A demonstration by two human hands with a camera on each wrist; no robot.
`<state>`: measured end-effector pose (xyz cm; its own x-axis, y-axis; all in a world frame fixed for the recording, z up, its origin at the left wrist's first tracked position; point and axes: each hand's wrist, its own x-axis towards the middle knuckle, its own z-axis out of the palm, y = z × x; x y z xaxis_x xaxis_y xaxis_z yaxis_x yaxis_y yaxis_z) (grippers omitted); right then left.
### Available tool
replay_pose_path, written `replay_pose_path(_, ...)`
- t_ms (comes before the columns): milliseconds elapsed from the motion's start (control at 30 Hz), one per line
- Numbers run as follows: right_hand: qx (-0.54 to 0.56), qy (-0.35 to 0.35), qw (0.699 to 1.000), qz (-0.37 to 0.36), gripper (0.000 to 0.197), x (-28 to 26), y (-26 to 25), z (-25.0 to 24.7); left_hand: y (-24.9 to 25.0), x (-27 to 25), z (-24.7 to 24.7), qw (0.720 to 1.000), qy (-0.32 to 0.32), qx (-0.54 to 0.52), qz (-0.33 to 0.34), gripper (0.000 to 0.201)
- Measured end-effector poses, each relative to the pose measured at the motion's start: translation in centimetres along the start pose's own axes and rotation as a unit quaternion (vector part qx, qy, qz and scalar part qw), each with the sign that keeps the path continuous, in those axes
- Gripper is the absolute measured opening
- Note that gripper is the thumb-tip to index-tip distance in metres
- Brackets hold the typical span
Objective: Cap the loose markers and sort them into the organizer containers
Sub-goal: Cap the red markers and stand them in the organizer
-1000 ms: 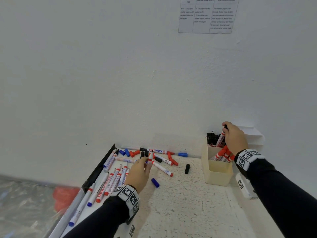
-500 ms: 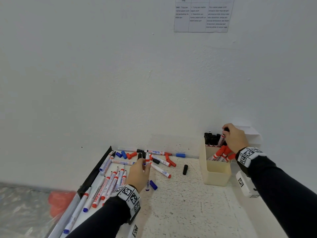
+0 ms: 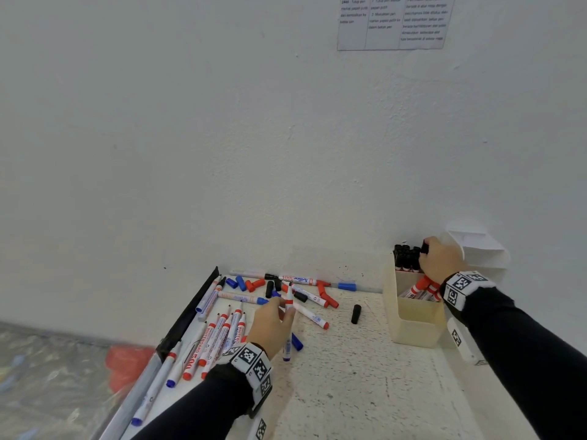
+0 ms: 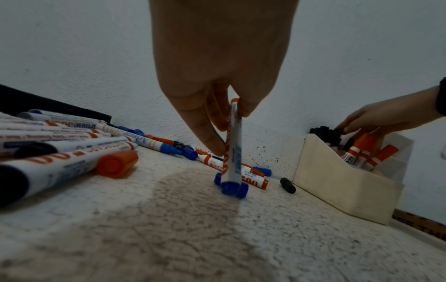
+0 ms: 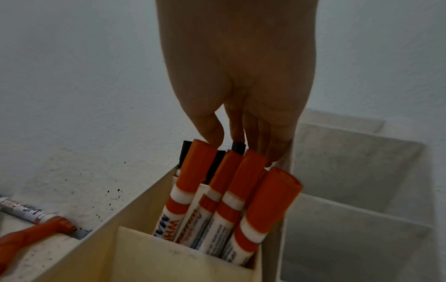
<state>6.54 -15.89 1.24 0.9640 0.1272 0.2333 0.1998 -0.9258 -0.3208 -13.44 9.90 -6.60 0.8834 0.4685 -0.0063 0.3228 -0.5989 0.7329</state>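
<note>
My left hand [image 3: 284,308] pinches a white marker with a blue tail end [image 3: 288,328] and holds it nearly upright on the table, blue end down [image 4: 231,188]. A loose blue cap [image 3: 297,342] lies just behind it. My right hand [image 3: 427,252] reaches into the back compartment of the cream organizer [image 3: 413,327], fingertips [image 5: 212,137] pinching the black cap of a marker [image 5: 238,147] standing among other black-capped markers [image 3: 404,257]. Red-capped markers [image 5: 241,190] lean in the middle compartment. The front compartment shows nothing inside.
Several loose markers [image 3: 216,336] and red, blue and black caps lie at the left against the wall, on and beside a whiteboard with a black edge [image 3: 187,315]. A lone black cap [image 3: 356,313] lies near the organizer. A white divided organizer [image 5: 350,171] stands to the right.
My left hand has picked the blue-ended marker from the pile and stood it on end. My right hand has lowered the black-capped marker into the back compartment.
</note>
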Motion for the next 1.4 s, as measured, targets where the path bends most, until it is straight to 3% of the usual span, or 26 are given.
replay_pose_path(133,-0.048,-0.108,0.993,0.007,0.027,0.0,-0.1,0.7,-0.3,-0.1,-0.4,1.0,-0.003,0.007,-0.006,0.039)
replay_pose_path(400,-0.096,-0.139,0.983,-0.079,0.06,-0.4,-0.2,2.2,-1.8,-0.3,-2.2,0.999,0.015,0.038,-0.031,0.041)
replay_pose_path(467,-0.131,-0.149,0.979,-0.048,0.063,-0.7,-0.5,2.0,-2.5,-0.4,-2.9,0.998,0.022,0.054,-0.037,0.039)
replay_pose_path(567,-0.118,-0.114,0.986,0.002,0.06,-1.3,-2.0,1.3,-3.9,-0.4,-3.8,0.996,0.038,0.057,-0.048,0.036)
replay_pose_path(633,-0.081,-0.064,0.994,-0.046,0.054,-1.7,-3.9,1.4,-4.6,-0.3,-4.4,0.996,0.046,0.043,-0.061,0.035)
replay_pose_path(700,-0.014,-0.056,0.991,-0.119,0.046,-2.5,-6.5,2.4,-5.2,-0.1,-5.0,0.996,0.049,0.033,-0.067,0.034)
replay_pose_path(800,0.057,-0.148,0.968,-0.194,0.038,-4.4,-11.1,4.9,-5.7,-0.2,-5.7,0.997,0.041,0.025,-0.066,0.033)
replay_pose_path(900,0.027,-0.27,0.933,-0.236,0.042,-6.6,-15.6,8.5,-6.1,-0.4,-6.1,0.997,0.038,0.022,-0.065,0.033)
replay_pose_path(1067,-0.046,-0.331,0.904,-0.267,0.056,-8.8,-19.9,13.5,-6.7,-0.9,-6.9,0.997,0.035,0.005,-0.066,0.033)
replay_pose_path(1400,-0.06,-0.277,0.937,-0.204,0.042,-9.0,-21.3,15.5,-7.1,-0.5,-7.8,0.995,0.027,-0.001,-0.092,0.033)
